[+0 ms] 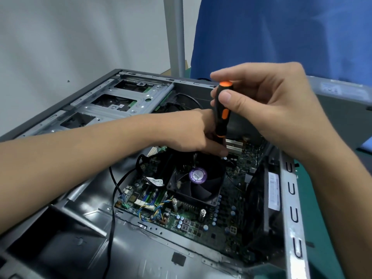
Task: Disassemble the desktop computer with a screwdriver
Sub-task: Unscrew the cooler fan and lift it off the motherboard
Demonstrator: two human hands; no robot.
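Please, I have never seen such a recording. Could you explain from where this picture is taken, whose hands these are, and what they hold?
One picture only, from a camera worn on a person's head, looking down at their own two bare hands. An open desktop computer case lies on a green surface. Inside are the motherboard and a black cooler fan with a purple sticker. The right hand pinches the top of a black-and-orange screwdriver, standing nearly upright. The left hand grips its lower end, just above the fan. The tip is hidden.
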